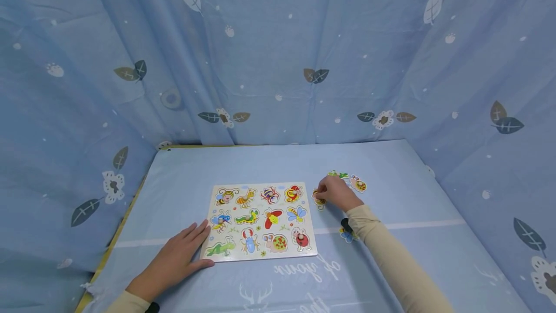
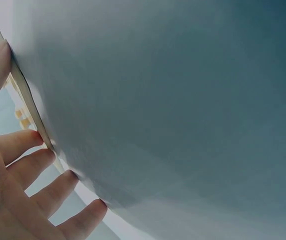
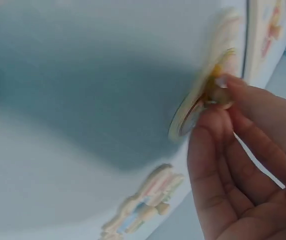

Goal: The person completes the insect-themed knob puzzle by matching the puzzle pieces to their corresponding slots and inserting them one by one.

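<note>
A wooden insect puzzle board [image 1: 260, 258] lies on the table, with bees, a caterpillar, a ladybug and other insects pictured on it. My left hand [image 1: 175, 257] is at its left edge, fingers spread, thumb near the lower corner. In the left wrist view, fingertips touch the board's edge [image 2: 32, 107]. Just right of the board, my right hand [image 1: 340, 192] pinches the knob of a striped puzzle piece [image 1: 319, 201] between thumb and fingers. In the right wrist view this piece [image 3: 185, 117] is tilted, its picture partly covered by the fingertips.
Beyond the right hand lie a green insect piece [image 1: 339, 174] and a yellow spotted piece [image 1: 358, 184]. A blue-winged piece [image 1: 347, 235] sits partly hidden under the right wrist. A patterned blue curtain [image 1: 278, 62] hangs behind the cloth-covered table [image 1: 243, 163].
</note>
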Demonstrator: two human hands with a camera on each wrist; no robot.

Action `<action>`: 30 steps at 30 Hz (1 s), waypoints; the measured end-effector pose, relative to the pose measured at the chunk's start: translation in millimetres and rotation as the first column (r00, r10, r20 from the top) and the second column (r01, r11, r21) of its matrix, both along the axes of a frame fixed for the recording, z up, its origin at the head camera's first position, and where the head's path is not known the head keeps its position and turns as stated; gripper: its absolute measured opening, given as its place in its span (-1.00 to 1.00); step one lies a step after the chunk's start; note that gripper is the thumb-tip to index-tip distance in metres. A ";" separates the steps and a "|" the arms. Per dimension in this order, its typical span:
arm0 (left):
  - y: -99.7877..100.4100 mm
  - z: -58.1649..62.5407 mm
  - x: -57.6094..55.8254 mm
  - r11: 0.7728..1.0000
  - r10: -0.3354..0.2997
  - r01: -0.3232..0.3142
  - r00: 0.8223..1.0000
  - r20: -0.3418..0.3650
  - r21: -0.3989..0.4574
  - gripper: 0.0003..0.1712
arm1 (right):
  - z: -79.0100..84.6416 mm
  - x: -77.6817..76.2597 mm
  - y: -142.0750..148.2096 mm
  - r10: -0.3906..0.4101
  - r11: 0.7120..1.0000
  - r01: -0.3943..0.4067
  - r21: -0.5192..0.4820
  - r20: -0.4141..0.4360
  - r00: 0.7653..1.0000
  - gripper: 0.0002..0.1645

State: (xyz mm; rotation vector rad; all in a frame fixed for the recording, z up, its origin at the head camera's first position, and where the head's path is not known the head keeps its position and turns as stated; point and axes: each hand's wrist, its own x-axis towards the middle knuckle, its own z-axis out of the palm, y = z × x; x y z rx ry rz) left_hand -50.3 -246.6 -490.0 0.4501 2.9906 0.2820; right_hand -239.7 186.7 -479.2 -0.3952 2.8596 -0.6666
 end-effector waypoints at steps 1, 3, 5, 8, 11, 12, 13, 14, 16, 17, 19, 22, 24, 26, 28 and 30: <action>-0.1 -0.1 0.0 1.000 0.000 0.000 1.000 0.000 0.000 0.09 | 0.5 -0.2 -0.2 0.005 1.000 -0.005 0.000 0.011 1.000 -0.95; -0.1 -0.1 0.4 1.000 -0.002 0.002 1.000 0.000 0.001 0.09 | 1.1 -0.7 -0.1 0.017 1.000 -0.017 0.005 0.030 0.999 -0.97; 0.2 0.0 0.7 1.000 0.000 0.000 1.000 0.005 0.003 0.11 | 1.1 -1.2 0.4 0.033 0.999 -0.033 0.004 0.043 0.999 -0.90; 0.6 0.9 1.2 1.000 -0.003 0.003 1.000 0.008 0.002 0.12 | -0.1 -1.2 1.4 0.045 0.999 -0.045 0.001 0.027 0.999 -0.92; 1.3 2.5 1.5 1.000 -0.002 0.002 1.000 0.011 0.000 0.12 | -2.0 -0.3 2.0 0.030 1.000 -0.030 0.002 -0.021 0.999 -0.94; 1.3 2.7 1.5 1.000 -0.003 0.003 1.000 0.012 -0.001 0.11 | -2.6 0.2 1.8 0.017 1.000 -0.017 0.004 -0.034 0.999 -0.88; 1.6 3.2 1.6 1.000 -0.003 0.003 1.000 0.014 -0.001 0.11 | -3.1 0.7 1.8 0.008 1.000 -0.007 0.008 -0.048 0.999 -0.82; 1.7 3.3 1.6 1.000 -0.002 0.002 1.000 0.017 0.000 0.11 | -3.6 1.3 1.6 -0.002 1.000 0.003 0.011 -0.059 0.998 -0.77; 1.9 3.6 1.8 1.000 -0.001 0.000 1.000 0.020 0.000 0.10 | -4.7 2.6 0.9 -0.018 1.000 0.019 0.017 -0.068 0.998 -0.72; 1.8 3.5 1.9 1.000 -0.002 0.002 1.000 0.020 -0.001 0.10 | -4.9 3.2 0.4 -0.026 0.999 0.027 0.018 -0.069 0.997 -0.72; 1.7 3.2 1.9 1.000 0.000 0.000 1.000 0.019 0.001 0.10 | -4.1 4.2 -1.1 -0.043 0.999 0.044 0.017 -0.061 0.997 -0.73; 1.0 1.8 1.0 1.000 0.002 -0.003 1.000 0.014 0.005 0.10 | -1.7 5.1 -3.3 -0.055 0.998 0.055 0.010 -0.043 0.998 -0.79; 0.4 0.9 0.8 1.000 0.002 -0.002 1.000 0.011 0.009 0.09 | -0.7 5.3 -4.6 -0.051 0.999 0.052 0.010 -0.033 0.998 -0.82; -0.2 -0.1 0.5 1.000 -0.001 0.001 1.000 0.007 0.010 0.08 | 0.4 5.5 -5.3 -0.043 0.999 0.044 0.009 -0.026 0.999 -0.83; -0.3 0.1 0.9 1.000 -0.003 0.003 1.000 0.006 0.011 0.09 | 0.6 5.1 -5.0 -0.032 0.999 0.032 0.001 -0.020 0.999 -0.85; 0.0 0.7 1.2 1.000 -0.003 0.003 1.000 0.010 0.007 0.09 | 0.5 4.8 -3.8 -0.023 1.000 0.023 -0.007 -0.012 1.000 -0.88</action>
